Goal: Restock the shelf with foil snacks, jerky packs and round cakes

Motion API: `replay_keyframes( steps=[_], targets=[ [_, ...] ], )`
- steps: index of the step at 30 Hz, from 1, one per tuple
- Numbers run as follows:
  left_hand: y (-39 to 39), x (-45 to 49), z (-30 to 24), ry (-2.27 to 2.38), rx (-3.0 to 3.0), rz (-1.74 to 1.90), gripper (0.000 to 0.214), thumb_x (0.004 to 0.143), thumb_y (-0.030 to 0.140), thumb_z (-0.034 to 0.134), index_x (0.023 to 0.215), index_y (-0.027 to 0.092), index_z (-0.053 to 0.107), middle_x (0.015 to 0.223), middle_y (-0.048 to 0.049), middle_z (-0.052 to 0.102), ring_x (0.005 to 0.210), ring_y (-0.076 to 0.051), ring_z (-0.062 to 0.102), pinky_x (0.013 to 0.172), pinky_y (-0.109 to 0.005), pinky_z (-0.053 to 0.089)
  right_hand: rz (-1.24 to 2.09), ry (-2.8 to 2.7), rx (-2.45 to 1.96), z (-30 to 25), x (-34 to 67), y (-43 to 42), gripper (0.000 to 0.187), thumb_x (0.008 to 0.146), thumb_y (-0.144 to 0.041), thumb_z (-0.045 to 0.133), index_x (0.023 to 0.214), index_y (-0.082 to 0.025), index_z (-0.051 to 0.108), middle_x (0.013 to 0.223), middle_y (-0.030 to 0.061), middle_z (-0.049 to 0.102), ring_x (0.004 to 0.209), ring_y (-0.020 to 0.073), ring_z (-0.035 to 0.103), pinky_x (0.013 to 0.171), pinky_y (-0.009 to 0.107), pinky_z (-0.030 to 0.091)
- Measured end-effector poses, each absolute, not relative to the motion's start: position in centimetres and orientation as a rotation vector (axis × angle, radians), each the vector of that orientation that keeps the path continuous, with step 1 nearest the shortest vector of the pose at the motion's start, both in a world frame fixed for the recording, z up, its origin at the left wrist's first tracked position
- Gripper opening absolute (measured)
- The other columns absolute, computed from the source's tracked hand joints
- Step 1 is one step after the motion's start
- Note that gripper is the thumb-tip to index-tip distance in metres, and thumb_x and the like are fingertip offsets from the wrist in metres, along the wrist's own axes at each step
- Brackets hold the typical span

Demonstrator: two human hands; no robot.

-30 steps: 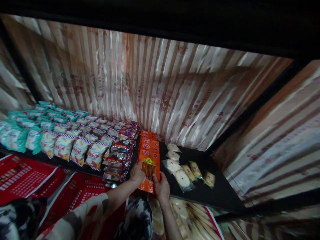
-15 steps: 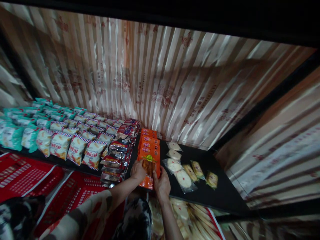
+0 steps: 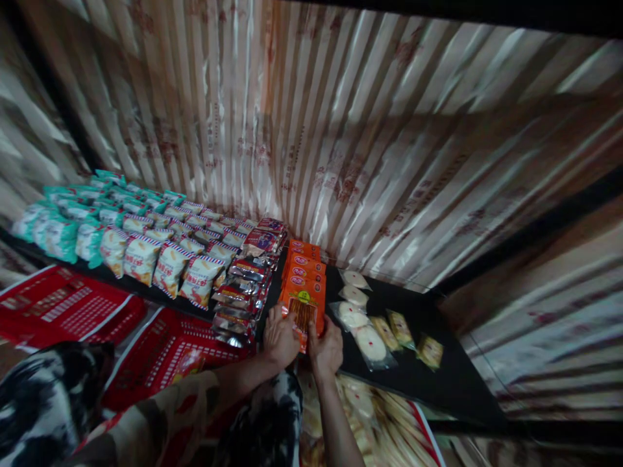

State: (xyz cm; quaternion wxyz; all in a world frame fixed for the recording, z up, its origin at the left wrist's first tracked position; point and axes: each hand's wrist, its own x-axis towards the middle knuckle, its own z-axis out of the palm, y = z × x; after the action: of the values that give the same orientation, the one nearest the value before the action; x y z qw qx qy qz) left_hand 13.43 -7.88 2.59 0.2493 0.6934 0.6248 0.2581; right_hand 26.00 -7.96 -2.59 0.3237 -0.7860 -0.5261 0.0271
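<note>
Left hand [image 3: 281, 338] has slid down the orange packet [image 3: 305, 311]; right hand [image 3: 327, 350] touches it (can't tell if either grips).

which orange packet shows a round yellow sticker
The frontmost orange packet, between the left hand and right hand; its sticker shows, while the packets behind show only their upper ends.

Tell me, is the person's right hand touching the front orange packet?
Touching. The head view shows the right hand at the front orange packet, its thumb laid over the packet's lower right part.
</note>
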Motion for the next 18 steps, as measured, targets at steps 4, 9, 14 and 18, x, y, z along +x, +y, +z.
replay_keyframes(
  steps=[4, 9, 14, 18],
  targets=[
    [-12.4, 10.8, 0.7, 1.378, 1.921, 0.972, 0.04, 0.065, -0.001, 0.04, 0.089, 0.019, 0.065, 0.107, -0.0063, 0.059, 0.104, -0.018, 0.051, 0.093, -0.031, 0.042, -0.043, -1.337, -1.967, -2.6, 25.8, -7.9, 0.05, 0.082, -0.049, 0.04, 0.11, -0.013, 0.06, 0.101, 0.015, 0.059, 0.096, 0.0276, 0.051, 0.081, 0.038, 0.04],
    [-17.6, 4.7, -2.7, 1.188, 1.773, 0.966, 0.034, 0.066, -0.003, 0.04, 0.078, 0.018, 0.064, 0.084, -0.0028, 0.064, 0.086, -0.015, 0.057, 0.082, -0.027, 0.044, -0.129, -1.314, -1.601, -1.6, 25.2, -9.6, 0.035, 0.084, -0.037, 0.041, 0.094, -0.013, 0.064, 0.094, 0.013, 0.059, 0.092, 0.0236, 0.054, 0.084, 0.039, 0.042],
    [-18.5, -1.9, -5.8, 1.609, 1.296, 0.632, 0.028, 0.072, -0.003, 0.043, 0.074, 0.015, 0.064, 0.084, -0.0029, 0.064, 0.088, -0.017, 0.057, 0.085, -0.027, 0.041, 0.16, -1.643, -1.24, 0.3, 20.1, -15.2, 0.016, 0.083, -0.018, 0.049, 0.085, -0.019, 0.065, 0.086, 0.0064, 0.064, 0.083, 0.0172, 0.061, 0.075, 0.03, 0.048],
    [-16.4, -5.2, -8.0, 1.709, 1.038, 0.589, 0.015, 0.082, 0.006, 0.049, 0.078, 0.01, 0.063, 0.084, -0.0034, 0.063, 0.086, -0.019, 0.059, 0.083, -0.032, 0.045, 0.821, -2.09, -1.104, 1.0, 13.1, -17.8, 0.023, 0.084, -0.015, 0.047, 0.092, -0.021, 0.068, 0.088, 0.0057, 0.067, 0.084, 0.0155, 0.062, 0.074, 0.026, 0.05]
  ],
)
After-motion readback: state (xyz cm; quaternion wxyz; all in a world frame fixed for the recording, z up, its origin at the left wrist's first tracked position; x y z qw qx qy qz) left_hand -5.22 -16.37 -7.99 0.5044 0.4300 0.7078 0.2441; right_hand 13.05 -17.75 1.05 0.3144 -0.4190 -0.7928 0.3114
